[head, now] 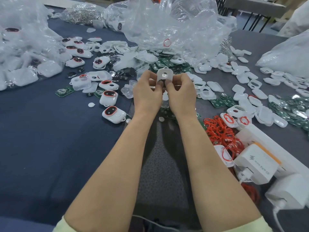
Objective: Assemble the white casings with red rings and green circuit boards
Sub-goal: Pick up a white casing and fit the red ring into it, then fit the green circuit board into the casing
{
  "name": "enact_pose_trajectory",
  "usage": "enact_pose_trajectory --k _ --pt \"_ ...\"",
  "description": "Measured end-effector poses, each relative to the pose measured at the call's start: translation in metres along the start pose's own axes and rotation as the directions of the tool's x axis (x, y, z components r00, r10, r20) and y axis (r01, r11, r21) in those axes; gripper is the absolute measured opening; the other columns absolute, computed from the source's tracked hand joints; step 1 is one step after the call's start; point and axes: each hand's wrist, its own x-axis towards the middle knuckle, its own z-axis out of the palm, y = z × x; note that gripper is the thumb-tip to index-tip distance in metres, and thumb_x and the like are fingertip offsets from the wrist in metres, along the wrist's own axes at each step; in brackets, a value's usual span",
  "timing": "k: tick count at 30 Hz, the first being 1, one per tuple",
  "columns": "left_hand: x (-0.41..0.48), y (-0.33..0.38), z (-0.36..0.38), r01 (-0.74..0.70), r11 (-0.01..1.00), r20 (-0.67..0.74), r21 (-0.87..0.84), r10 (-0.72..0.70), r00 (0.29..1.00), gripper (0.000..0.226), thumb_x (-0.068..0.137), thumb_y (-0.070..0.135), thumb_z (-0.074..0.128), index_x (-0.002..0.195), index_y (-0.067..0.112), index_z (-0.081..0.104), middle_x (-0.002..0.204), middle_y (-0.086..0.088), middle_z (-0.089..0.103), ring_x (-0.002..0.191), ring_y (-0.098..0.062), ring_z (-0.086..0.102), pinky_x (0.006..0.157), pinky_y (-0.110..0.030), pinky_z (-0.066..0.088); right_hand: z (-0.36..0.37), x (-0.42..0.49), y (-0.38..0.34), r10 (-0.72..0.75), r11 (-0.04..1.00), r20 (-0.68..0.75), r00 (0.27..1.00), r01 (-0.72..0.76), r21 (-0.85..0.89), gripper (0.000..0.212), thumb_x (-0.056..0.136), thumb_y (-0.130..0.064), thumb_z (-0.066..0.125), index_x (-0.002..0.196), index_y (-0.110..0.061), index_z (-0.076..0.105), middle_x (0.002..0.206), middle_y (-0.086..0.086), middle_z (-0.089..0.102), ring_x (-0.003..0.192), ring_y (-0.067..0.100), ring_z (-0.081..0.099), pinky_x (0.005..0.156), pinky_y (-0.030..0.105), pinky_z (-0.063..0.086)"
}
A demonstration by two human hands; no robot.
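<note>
My left hand [147, 91] and my right hand [181, 92] together hold one white casing [164, 74] upright above the table's middle, thumbs pressed on its lower part. Its round hole faces me. A heap of red rings [220, 131] lies to the right of my right forearm. Green circuit boards [168, 63] are piled just beyond the casing, with more green boards [291, 109] at the right. Finished casings with red rings [113, 113] lie on the left. Loose white casing halves [242, 76] are scattered at the right.
Large crumpled clear plastic bags [175, 25] stand behind the pile, with more bags [25, 47] at the left holding white parts. A white power strip with chargers [260, 163] sits at the lower right. The table is covered in dark blue cloth [50, 148].
</note>
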Motion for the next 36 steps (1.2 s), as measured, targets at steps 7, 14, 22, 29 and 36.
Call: enact_pose_trajectory --k 7,14,22,29,36 --pt "-0.003 0.003 0.001 -0.017 0.999 -0.049 -0.048 0.014 0.999 0.011 0.089 0.014 0.065 0.099 0.016 0.060 0.091 0.001 0.065 0.088 -0.015 0.065 0.085 -0.029 0.052 0.001 0.001 -0.001 0.257 0.910 0.055 0.965 -0.261 0.322 0.006 0.088 -0.007 0.063 0.085 -0.007 0.058 0.087 0.014 0.067 0.078 0.025 0.068 0.076 0.036 0.057" --pt "-0.006 0.005 -0.004 -0.189 0.971 -0.107 0.146 0.205 0.973 0.003 0.091 0.007 0.058 0.092 0.009 0.060 0.085 0.004 0.063 0.082 -0.015 0.059 0.077 -0.023 0.046 0.000 -0.007 -0.002 -0.085 0.996 -0.046 0.995 0.084 -0.021 0.038 0.084 -0.009 0.064 0.120 -0.014 0.053 0.101 -0.002 0.058 0.073 0.006 0.058 0.072 0.016 0.045" --pt "-0.013 0.009 -0.002 -0.411 0.898 -0.150 0.157 0.433 0.889 0.022 0.084 -0.008 0.056 0.106 -0.006 0.056 0.114 -0.018 0.050 0.094 -0.016 0.054 0.084 -0.033 0.052 -0.003 -0.010 -0.005 -0.297 0.954 -0.177 0.939 0.300 -0.006 0.009 0.085 0.004 0.054 0.091 0.000 0.059 0.090 0.011 0.059 0.084 0.023 0.058 0.074 0.035 0.054" --pt "-0.012 0.006 -0.001 -0.478 0.865 -0.160 0.154 0.499 0.851 0.013 0.078 -0.013 0.054 0.090 -0.006 0.054 0.116 -0.019 0.050 0.093 0.001 0.044 0.083 -0.036 0.052 0.000 -0.012 -0.006 -0.308 0.949 -0.113 0.944 0.314 0.037 0.021 0.082 0.011 0.054 0.099 0.001 0.061 0.103 0.015 0.054 0.092 0.017 0.056 0.083 0.028 0.053" --pt "-0.013 0.005 -0.001 -0.423 0.901 -0.147 0.094 0.432 0.890 0.039 0.083 -0.005 0.059 0.119 -0.003 0.045 0.142 -0.016 0.029 0.110 -0.010 0.046 0.093 -0.027 0.048 0.000 -0.011 -0.004 -0.342 0.935 -0.215 0.915 0.354 0.021 0.018 0.083 0.006 0.051 0.096 -0.001 0.061 0.095 0.004 0.058 0.091 0.020 0.059 0.077 0.032 0.053"
